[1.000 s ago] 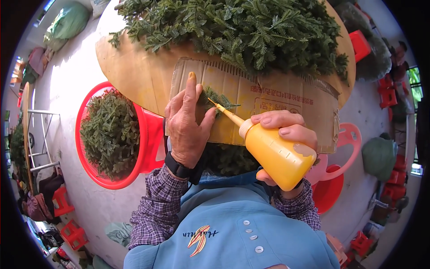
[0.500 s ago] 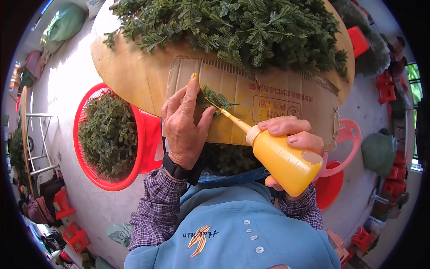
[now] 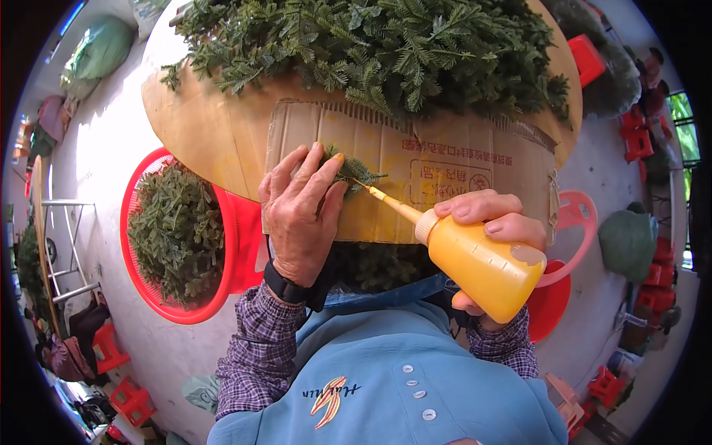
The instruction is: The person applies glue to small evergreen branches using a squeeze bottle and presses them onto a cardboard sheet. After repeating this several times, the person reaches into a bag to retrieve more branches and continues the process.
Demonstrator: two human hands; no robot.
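Note:
A small green artificial fir sprig [image 3: 354, 170] lies over the cardboard sheet [image 3: 378, 215], its base at the fingertips of my left hand [image 3: 300, 215]. The index finger and thumb of that hand close around it, partly hiding the hold. My right hand [image 3: 486, 215] grips a squeeze bottle [image 3: 486, 267] of yellow liquid, tilted with its long nozzle pointing up and left. At the sprig's stem, the nozzle tip touches or nearly touches. Yellow stains mark one left fingertip and the cardboard.
A big heap of fir sprigs [image 3: 386, 52] covers the far part of the round wooden board [image 3: 189, 111]. To the left stands a red basket [image 3: 231, 256] full of greenery. More sprigs [image 3: 382, 265] show beneath the cardboard's near edge. A pink handle [image 3: 582, 230] and red bucket [image 3: 552, 304] are at right.
My left fingers have bent down over the sprig's base, where the index finger pointed upward before. The bottle has shifted slightly right with its nozzle still at the sprig.

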